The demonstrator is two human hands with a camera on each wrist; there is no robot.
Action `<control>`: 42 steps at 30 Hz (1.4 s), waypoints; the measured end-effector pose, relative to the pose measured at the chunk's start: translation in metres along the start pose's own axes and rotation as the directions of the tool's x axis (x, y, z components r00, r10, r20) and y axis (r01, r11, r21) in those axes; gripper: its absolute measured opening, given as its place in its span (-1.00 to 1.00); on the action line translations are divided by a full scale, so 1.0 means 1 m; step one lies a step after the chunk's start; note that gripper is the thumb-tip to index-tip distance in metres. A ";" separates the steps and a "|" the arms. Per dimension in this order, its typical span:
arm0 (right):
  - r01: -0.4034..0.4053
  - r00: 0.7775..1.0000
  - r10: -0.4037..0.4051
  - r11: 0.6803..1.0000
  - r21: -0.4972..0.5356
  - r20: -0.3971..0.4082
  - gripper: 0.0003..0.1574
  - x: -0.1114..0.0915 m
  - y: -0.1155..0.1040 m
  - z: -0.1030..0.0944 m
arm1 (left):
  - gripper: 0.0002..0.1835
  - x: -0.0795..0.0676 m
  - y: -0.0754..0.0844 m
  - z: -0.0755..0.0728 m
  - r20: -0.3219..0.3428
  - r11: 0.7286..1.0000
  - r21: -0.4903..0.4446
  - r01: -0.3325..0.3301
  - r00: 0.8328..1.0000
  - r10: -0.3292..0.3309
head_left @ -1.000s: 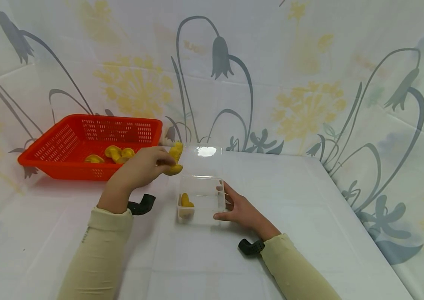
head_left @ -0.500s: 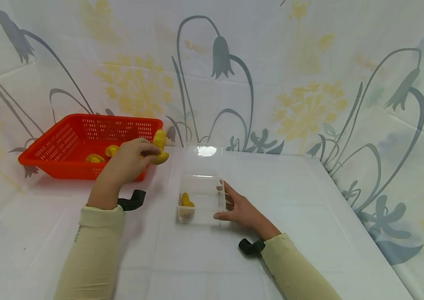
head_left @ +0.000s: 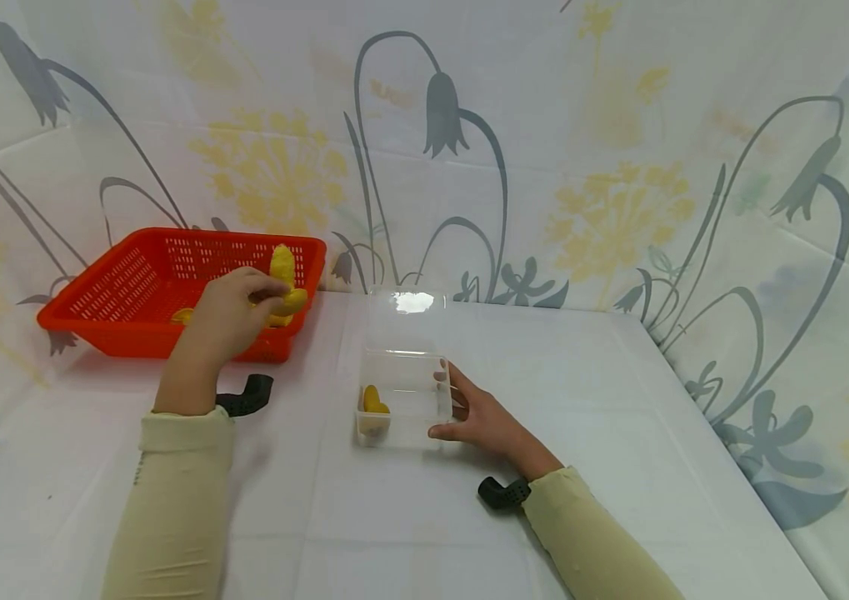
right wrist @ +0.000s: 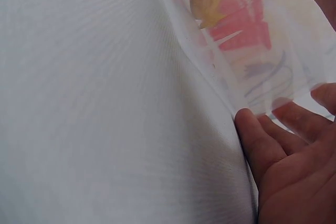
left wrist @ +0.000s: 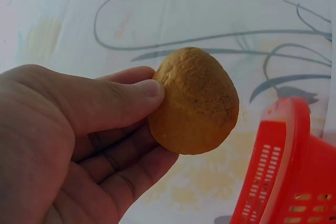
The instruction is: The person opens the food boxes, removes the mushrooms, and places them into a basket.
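My left hand (head_left: pixel 232 312) pinches a yellow mushroom (head_left: pixel 295 301) between thumb and fingers, over the right part of the red basket (head_left: pixel 105 340). Its rounded, brownish-yellow cap with a rough patch fills the middle of the left wrist view. Part of another yellow mushroom (head_left: pixel 182 316) shows in the basket, with my hand covering much of what lies there. To the right stands a clear plastic box (head_left: pixel 412 433), its lid raised at the back. Yellow mushroom pieces (head_left: pixel 375 406) lie at its left end. My right hand (head_left: pixel 484 423) holds the box by its right side, thumb near the front corner.
A white cloth (head_left: pixel 364 533) covers the table, and a flower-printed sheet (head_left: pixel 544 125) hangs behind it. The basket's rim (left wrist: pixel 299 124) rises close to my left hand in the left wrist view. The clear raised lid (head_left: pixel 405 321) stands behind the box.
My left hand has moved left with the mushroom, from beside the box to above the basket, now covering mushrooms seen there before. My right hand and the box have stayed put.
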State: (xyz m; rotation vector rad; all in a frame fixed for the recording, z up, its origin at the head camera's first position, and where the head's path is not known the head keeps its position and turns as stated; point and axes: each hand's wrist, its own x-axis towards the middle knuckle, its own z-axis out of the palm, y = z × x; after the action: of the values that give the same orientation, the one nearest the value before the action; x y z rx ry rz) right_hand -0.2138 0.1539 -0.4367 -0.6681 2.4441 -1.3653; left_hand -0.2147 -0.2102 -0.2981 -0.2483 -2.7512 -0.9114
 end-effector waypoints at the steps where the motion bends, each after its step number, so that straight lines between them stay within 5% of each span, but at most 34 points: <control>1: 0.000 1.000 0.000 1.000 0.003 0.001 0.45 0.000 0.000 0.000 | -0.71 0.000 -0.001 -0.001 -0.011 1.000 -0.002 -0.001 1.000 0.001; 16: -0.024 1.000 0.024 1.000 0.012 0.002 0.42 -0.004 -0.005 -0.001 | -0.62 -0.002 -0.020 -0.007 -0.027 0.984 -0.051 0.168 0.985 -0.170; 42: -0.046 0.999 0.046 0.999 -0.011 0.005 0.42 -0.002 -0.001 -0.001 | -0.63 0.003 -0.044 0.004 -0.051 0.959 -0.039 0.280 0.958 -0.282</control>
State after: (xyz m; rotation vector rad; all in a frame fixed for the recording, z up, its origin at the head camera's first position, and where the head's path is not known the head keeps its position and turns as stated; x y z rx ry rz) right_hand -0.2119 0.1556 -0.4351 -0.6135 2.4493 -1.3325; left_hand -0.2284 -0.2428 -0.3254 0.1673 -2.7657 -1.0113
